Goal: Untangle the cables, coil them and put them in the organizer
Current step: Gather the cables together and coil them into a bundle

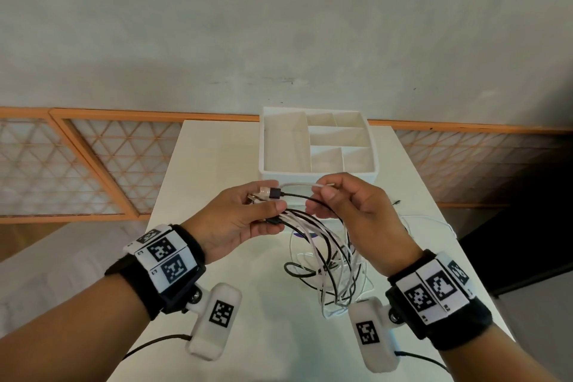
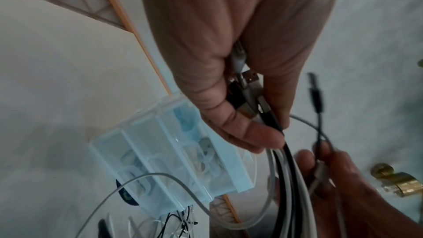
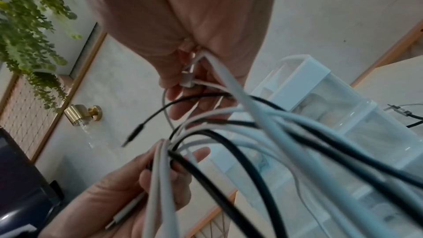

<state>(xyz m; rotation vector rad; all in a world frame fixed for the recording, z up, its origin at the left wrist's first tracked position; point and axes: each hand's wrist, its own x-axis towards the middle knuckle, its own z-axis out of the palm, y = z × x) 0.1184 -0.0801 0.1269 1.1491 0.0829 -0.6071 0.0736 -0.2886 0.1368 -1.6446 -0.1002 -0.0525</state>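
A tangle of black and white cables (image 1: pixel 328 260) hangs in loops from both hands over the white table (image 1: pixel 217 164). My left hand (image 1: pixel 248 214) grips a bunch of plug ends (image 2: pixel 249 95) and cable strands, with a black USB plug (image 1: pixel 274 193) sticking out past its fingers. My right hand (image 1: pixel 344 201) pinches a white cable end (image 1: pixel 322 185) between thumb and fingers, close to the left hand. In the right wrist view the white plug (image 3: pixel 187 79) sits in the right fingers. The white organizer (image 1: pixel 317 177), with several compartments, stands just behind the hands.
A loose white cable (image 1: pixel 434 223) and a small black plug (image 1: pixel 397 202) lie on the table to the right. An orange-framed lattice screen (image 1: pixel 93 164) runs along the wall behind. A dark object (image 1: pixel 511 242) stands beside the table's right edge.
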